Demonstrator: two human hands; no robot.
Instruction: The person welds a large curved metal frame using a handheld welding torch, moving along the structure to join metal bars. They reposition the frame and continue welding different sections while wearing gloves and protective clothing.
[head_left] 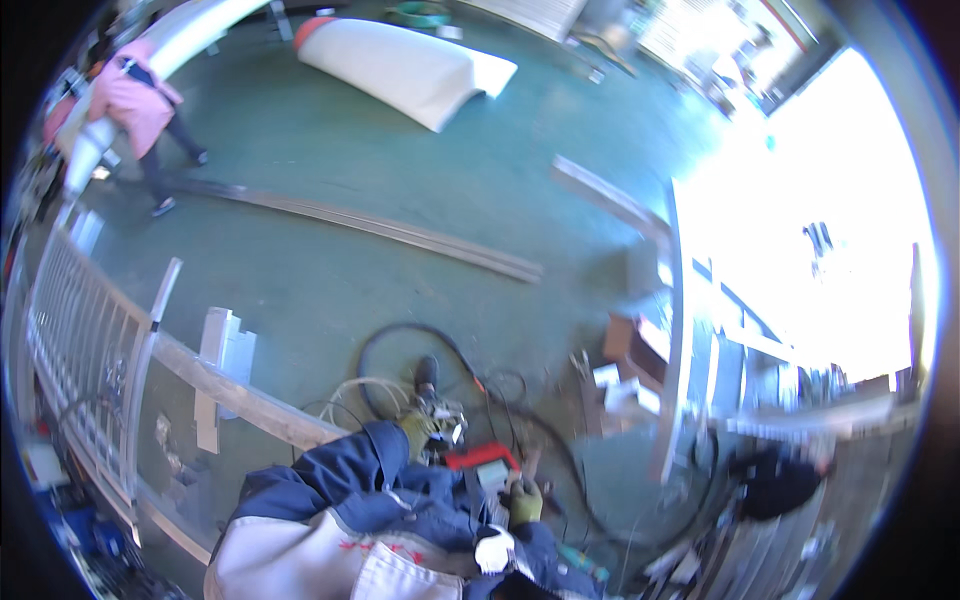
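Workshop floor seen from above, with the person's two gloved hands low in the frame over dark blue sleeves. Left hand (415, 428), in a yellowish glove, rests on a small metal power tool (440, 418) lying on the green floor (400, 180); blur makes it impossible to tell whether its fingers are curled round the tool or merely laid against it. Right hand (524, 500), likewise gloved, sits at the lower edge of a red box-shaped device (484, 464) with a pale grey face, fingers drawn together on its near side, apparently gripping it. Black cable (400, 335) loops across the floor just beyond both hands, and a thinner pale hose (365, 392) coils beside it. By its look the red device is a rigid, hard-cased unit, probably moderately heavy and not slippery; it would best be taken by its solid body or edge, never dragged by the trailing cable, which is limp and likely to snag. To the right, an open brown cardboard box (625, 345) with white pieces stands on the floor near a white frame (680, 330). White slotted blocks (226, 345) lean beside a wooden rail (250, 400) at left. Further off lie long metal strips (400, 232), a large white curved panel (400, 65), and another person in a pink jacket (135, 105). No label is legible.
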